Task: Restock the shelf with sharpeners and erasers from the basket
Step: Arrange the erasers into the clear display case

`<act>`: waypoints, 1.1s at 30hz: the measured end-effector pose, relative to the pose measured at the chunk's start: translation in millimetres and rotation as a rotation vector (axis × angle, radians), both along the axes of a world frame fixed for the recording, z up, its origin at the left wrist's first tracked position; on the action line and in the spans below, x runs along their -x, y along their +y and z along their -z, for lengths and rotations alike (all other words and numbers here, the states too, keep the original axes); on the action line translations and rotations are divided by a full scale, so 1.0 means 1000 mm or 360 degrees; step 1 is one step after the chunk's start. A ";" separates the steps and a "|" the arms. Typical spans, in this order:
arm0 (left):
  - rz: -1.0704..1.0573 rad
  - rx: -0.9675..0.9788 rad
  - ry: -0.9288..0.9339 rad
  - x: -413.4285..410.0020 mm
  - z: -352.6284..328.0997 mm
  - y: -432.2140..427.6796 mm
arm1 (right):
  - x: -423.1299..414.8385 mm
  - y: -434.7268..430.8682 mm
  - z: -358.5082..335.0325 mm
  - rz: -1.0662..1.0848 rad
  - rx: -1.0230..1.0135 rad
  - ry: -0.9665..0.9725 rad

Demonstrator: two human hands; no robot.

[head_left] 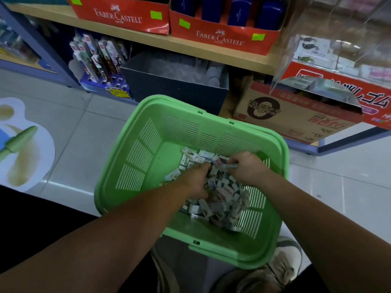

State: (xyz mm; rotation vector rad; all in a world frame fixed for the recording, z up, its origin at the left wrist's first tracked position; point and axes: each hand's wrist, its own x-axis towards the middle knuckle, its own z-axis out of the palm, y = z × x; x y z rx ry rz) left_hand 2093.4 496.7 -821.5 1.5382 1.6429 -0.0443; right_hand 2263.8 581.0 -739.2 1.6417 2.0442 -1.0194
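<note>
Landmark: basket (169, 153), green moulded plastic, smooth, semi-gloss. Floor (84, 144) under it: pale tile, glossy. Beyond basket: shelf board (190, 46) wood-look, matt; red boxes (127, 17) printed card. Right of basket: brown carton (296, 117) matt cardboard; clear bin (317, 49) glossy plastic.

A: The basket (135, 157)?
B: Light green, with slotted walls.
A: And the far display boxes (118, 15)?
B: Red, white lettering, lime-green stickers (156, 15); dark blue packs (239, 11) inside the right one.

One view only: head-worn wide-angle cam, facing fwd and steeply down. Close above green basket (135, 166), centre frame. Shelf board (190, 47) runs across top, floor tiles (84, 134) at left; edges bowed by lens.
</note>
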 end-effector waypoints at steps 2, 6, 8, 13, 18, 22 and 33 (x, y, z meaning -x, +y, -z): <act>-0.0089 -0.0052 -0.0101 0.007 0.004 0.002 | 0.003 -0.003 0.012 0.0077 0.0007 -0.0036; -0.0296 0.0029 -0.0314 0.027 0.012 -0.001 | 0.011 -0.010 0.035 0.0174 0.0001 -0.0059; -0.0435 0.0057 -0.0356 0.032 0.013 -0.001 | 0.017 -0.017 0.041 0.0107 -0.0081 -0.0156; -0.0351 0.0284 -0.0346 0.041 0.007 -0.009 | 0.026 -0.037 0.058 0.0109 -0.0273 -0.0142; -0.0103 0.0173 -0.0021 0.022 0.003 -0.019 | 0.021 -0.040 0.074 0.0105 -0.0350 0.0020; -0.0118 0.0086 -0.0120 0.027 0.004 -0.015 | 0.019 -0.037 0.079 -0.0124 -0.0409 0.0010; -0.0216 0.0108 -0.0343 0.028 0.004 -0.016 | 0.027 -0.037 0.071 -0.0521 -0.0255 -0.0202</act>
